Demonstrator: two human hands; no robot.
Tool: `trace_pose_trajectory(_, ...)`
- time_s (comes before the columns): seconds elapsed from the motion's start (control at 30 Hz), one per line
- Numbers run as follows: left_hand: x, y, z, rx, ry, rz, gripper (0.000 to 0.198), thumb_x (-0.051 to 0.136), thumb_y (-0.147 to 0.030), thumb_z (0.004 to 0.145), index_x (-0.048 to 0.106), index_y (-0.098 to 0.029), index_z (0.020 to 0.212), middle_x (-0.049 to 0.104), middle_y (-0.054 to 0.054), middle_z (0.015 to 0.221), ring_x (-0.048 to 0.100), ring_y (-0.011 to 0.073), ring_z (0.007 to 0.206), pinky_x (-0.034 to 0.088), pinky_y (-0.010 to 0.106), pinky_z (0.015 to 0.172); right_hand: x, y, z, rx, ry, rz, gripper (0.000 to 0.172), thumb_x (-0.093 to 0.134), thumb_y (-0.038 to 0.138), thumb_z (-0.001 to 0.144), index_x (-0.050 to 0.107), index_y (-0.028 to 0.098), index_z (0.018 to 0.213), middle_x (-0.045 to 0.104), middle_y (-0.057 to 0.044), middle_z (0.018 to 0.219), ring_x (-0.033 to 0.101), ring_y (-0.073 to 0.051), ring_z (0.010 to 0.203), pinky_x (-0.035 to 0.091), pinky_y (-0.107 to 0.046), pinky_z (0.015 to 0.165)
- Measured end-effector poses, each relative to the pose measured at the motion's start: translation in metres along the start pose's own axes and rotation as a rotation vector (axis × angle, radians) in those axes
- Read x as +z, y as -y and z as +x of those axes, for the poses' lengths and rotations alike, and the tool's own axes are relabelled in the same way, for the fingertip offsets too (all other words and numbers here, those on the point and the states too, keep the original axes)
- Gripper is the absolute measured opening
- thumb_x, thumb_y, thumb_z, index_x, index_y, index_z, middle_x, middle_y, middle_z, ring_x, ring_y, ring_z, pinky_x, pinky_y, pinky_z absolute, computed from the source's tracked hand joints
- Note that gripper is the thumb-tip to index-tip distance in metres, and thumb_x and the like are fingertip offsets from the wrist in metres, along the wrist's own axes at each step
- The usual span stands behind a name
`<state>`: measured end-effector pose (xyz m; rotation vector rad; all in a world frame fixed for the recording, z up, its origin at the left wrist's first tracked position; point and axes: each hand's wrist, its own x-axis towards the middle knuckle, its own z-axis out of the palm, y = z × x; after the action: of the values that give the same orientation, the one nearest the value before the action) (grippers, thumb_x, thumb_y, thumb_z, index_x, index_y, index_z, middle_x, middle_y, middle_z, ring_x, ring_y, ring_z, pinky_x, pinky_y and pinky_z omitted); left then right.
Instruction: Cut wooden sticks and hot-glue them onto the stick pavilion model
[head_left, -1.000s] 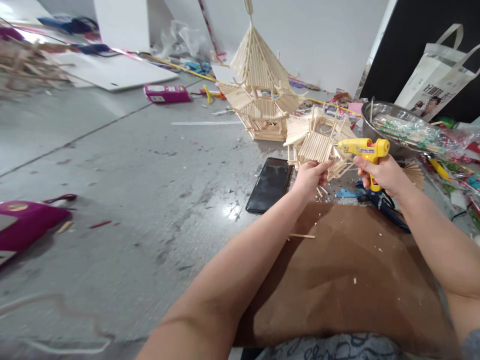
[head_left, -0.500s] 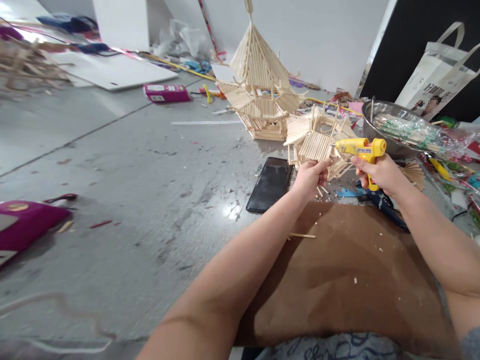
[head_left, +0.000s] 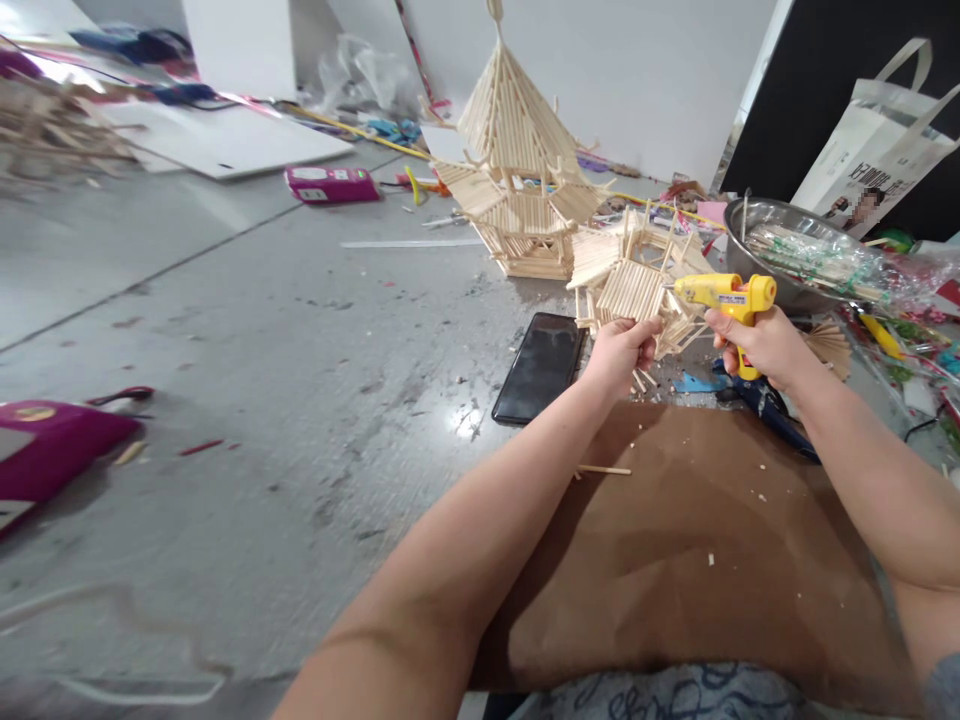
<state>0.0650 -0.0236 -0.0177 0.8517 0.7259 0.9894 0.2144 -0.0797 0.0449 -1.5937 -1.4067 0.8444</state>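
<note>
My right hand (head_left: 757, 345) is wrapped round the grip of a yellow hot glue gun (head_left: 724, 292). Its nozzle points left, at the side edge of a slatted roof panel on a small wooden-stick model (head_left: 634, 288). My left hand (head_left: 626, 348) pinches the lower edge of that panel between thumb and fingers. Behind and to the left stands a taller stick pavilion (head_left: 525, 200) with a pointed roof. A black smartphone (head_left: 540, 368) lies flat just left of my left hand.
Brown board (head_left: 697, 540) lies before me with a loose stick (head_left: 606, 470). Dark-blue-handled pliers (head_left: 772, 410) rest below the glue gun. A metal bowl (head_left: 750, 215) holds bagged sticks, near a white tote bag (head_left: 870, 150). Purple devices (head_left: 334, 185) sit leftward on the grey floor (head_left: 300, 330).
The glue gun has shifted very slightly to the right, its nozzle still by the panel's edge. My left hand keeps its pinch, and the models stay in place.
</note>
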Motion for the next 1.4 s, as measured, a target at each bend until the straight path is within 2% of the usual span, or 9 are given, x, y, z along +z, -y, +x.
trace_pose_trajectory(0.47, 0.0, -0.0002, 0.0007, 0.0, -0.003, -0.005, 0.021, 0.056, -0.02, 0.076, 0.051, -0.013, 0.058, 0.041, -0.006, 0.035, 0.034, 0.0027, 0.029, 0.024, 0.018, 0.035, -0.0005, 0.0, -0.002, -0.011, 0.003, -0.001, 0.031, 0.065, 0.047, 0.065, 0.051, 0.019, 0.065, 0.052, 0.003, 0.053, 0.047, -0.007, 0.031, 0.035, -0.021, 0.029)
trace_pose_trajectory(1.13, -0.0023, 0.001, 0.0023, -0.011, 0.017, -0.034, 0.016, 0.058, -0.02, 0.072, 0.052, -0.013, 0.059, 0.041, -0.006, 0.037, 0.035, 0.0028, 0.032, 0.024, 0.018, 0.035, 0.0001, 0.002, -0.0016, 0.003, -0.002, 0.016, 0.034, 0.067, 0.048, 0.063, 0.051, 0.019, 0.065, 0.052, 0.003, 0.051, 0.047, -0.008, 0.031, 0.034, -0.02, 0.028)
trace_pose_trajectory(1.4, -0.0011, -0.0013, 0.0005, -0.013, 0.007, -0.018, 0.018, 0.056, -0.02, 0.075, 0.052, -0.013, 0.059, 0.04, -0.006, 0.037, 0.033, 0.0022, 0.032, 0.022, 0.017, 0.035, -0.0007, 0.001, -0.0016, 0.005, -0.008, 0.025, 0.034, 0.067, 0.048, 0.063, 0.051, 0.019, 0.068, 0.052, 0.003, 0.053, 0.047, -0.008, 0.031, 0.033, -0.02, 0.028)
